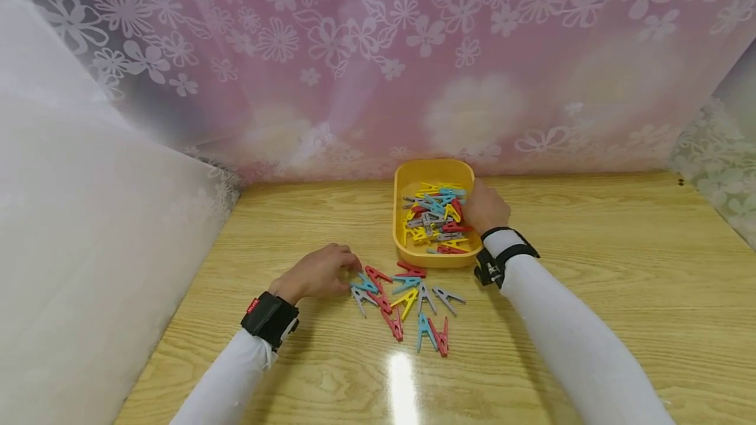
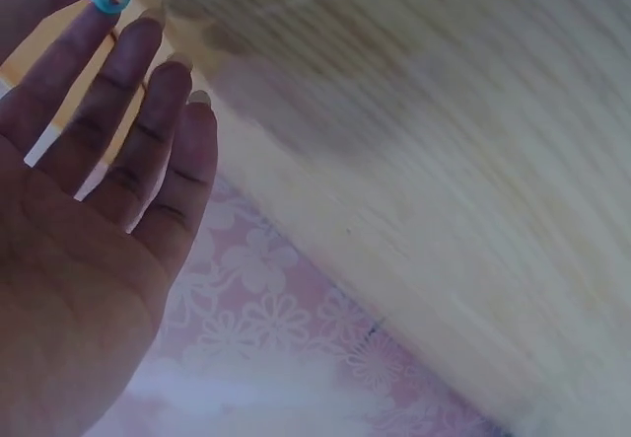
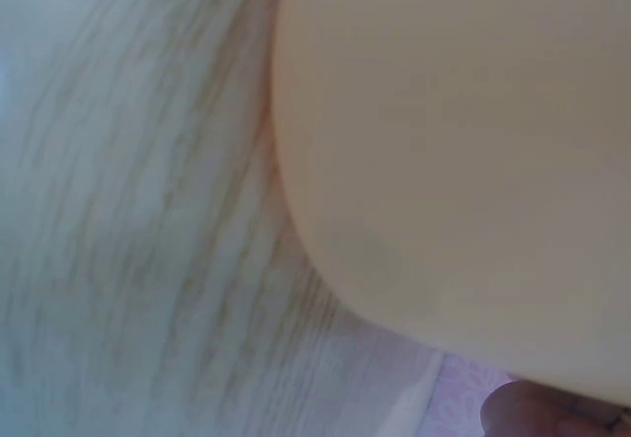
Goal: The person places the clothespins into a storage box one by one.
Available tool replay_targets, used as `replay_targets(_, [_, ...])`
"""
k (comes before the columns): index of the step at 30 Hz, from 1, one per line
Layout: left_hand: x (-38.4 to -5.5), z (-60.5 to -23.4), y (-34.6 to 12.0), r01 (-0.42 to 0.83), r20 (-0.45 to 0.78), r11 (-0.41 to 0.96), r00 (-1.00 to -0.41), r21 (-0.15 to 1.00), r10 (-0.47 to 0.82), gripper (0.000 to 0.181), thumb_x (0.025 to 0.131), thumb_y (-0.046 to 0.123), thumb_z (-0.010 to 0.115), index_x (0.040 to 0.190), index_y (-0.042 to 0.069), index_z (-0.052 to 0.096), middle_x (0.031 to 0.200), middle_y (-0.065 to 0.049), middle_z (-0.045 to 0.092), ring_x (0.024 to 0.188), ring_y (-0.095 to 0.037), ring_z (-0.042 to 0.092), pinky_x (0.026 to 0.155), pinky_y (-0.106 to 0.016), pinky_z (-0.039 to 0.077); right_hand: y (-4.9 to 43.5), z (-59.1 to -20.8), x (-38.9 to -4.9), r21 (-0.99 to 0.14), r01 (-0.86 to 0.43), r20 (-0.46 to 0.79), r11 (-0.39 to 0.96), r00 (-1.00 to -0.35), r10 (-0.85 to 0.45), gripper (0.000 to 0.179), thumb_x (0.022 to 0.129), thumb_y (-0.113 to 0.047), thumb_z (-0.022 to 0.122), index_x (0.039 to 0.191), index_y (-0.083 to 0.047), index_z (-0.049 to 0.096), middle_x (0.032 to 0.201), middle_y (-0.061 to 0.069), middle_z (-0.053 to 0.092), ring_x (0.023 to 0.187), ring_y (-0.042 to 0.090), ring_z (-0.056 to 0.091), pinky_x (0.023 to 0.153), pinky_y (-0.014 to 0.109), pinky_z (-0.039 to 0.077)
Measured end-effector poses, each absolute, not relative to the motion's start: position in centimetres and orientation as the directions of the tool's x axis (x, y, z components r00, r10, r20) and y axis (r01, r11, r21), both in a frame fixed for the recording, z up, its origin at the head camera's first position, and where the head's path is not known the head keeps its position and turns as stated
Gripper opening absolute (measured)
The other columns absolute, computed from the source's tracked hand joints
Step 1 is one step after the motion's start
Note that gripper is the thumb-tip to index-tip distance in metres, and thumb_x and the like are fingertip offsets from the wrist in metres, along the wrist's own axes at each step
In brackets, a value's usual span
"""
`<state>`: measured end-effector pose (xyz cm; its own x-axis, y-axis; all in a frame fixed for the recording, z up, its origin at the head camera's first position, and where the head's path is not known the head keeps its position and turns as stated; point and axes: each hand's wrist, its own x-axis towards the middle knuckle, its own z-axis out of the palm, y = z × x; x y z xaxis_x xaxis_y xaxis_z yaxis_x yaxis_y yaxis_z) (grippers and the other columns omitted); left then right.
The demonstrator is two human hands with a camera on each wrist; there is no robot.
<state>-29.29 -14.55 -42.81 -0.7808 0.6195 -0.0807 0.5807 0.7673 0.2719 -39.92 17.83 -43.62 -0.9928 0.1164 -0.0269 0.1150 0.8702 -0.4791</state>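
Head view: left hand (image 1: 321,272) pinches blue peg (image 1: 366,283), left edge of loose pegs (image 1: 406,298). Right hand (image 1: 487,207) at right rim of bin (image 1: 437,260); fingers partly hidden, can't tell grip. Risk: sideways drag could snag neighbouring red peg (image 1: 385,307).

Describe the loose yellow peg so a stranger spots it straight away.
On the wooden table, find the yellow tub. Loose pegs lie scattered on its near side. Among them, the yellow peg is the only one of its colour.

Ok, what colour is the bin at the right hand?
The bin is yellow-orange; the head view shows it best.
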Motion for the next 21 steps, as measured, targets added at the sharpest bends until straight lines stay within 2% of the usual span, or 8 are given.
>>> replay_targets(3, [-29.2,-42.7,-14.9,0.568,-0.064,0.772,-0.792,0.286,0.607,0.025,0.079,0.018,0.075,0.103,0.013,0.069,0.098,0.004,0.063,0.091,-0.014,0.057,0.08,-0.034,0.047,17.9,-43.6,-39.9,-0.477,0.114,-0.02,0.871,-0.993,0.119,0.032,0.093,-0.013,0.053,0.12,0.002,0.046,0.106,0.025,0.061,0.092,0.04,0.062,0.077,0.056,0.049])
replay_targets(7, [-28.9,-42.7,-15.7,0.477,-0.075,0.807,-0.844,0.348,0.531,0.025,0.078,0.02,0.077,0.1,0.014,0.068,0.093,0.006,0.063,0.086,-0.013,0.057,0.078,-0.034,0.047,17.9,-43.7,-39.9,-0.475,0.109,-0.018,0.873,-0.993,0.114,0.032,0.094,-0.014,0.051,0.121,0.003,0.046,0.105,0.025,0.061,0.092,0.04,0.062,0.077,0.056,0.049])
replay_targets(12, [-29.2,-41.1,-17.3,0.366,-0.097,0.811,-0.885,0.456,0.455,0.025,0.08,0.02,0.076,0.102,0.013,0.067,0.095,0.004,0.062,0.09,-0.017,0.057,0.08,-0.036,0.046,17.9,-44.0,-40.0,-0.477,0.101,-0.008,0.873,-0.994,0.111,0.03,0.094,-0.013,0.052,0.119,0.002,0.047,0.104,0.024,0.062,0.092,0.039,0.062,0.077,0.057,0.049])
replay_targets(15, [-30.1,-39.5,-17.7,0.369,-0.062,0.789,-0.888,0.492,0.455,0.025,0.082,0.021,0.076,0.103,0.011,0.066,0.095,0.0,0.062,0.092,-0.022,0.058,0.081,-0.038,0.046,18.0,-43.9,-39.9,-0.479,0.101,-0.001,0.872,-0.993,0.114,0.029,0.094,-0.012,0.052,0.118,0.002,0.048,0.103,0.024,0.062,0.091,0.039,0.062,0.077,0.056,0.049])
replay_targets(21, [-32.7,-37.5,-16.1,0.385,0.034,0.768,-0.902,0.512,0.43,0.029,0.083,0.025,0.075,0.106,0.008,0.067,0.096,-0.003,0.064,0.092,-0.023,0.059,0.079,-0.038,0.047,17.9,-43.9,-39.9,-0.485,0.102,-0.003,0.869,-0.993,0.115,0.028,0.094,-0.012,0.052,0.118,0.002,0.048,0.104,0.023,0.062,0.092,0.039,0.062,0.078,0.056,0.049])
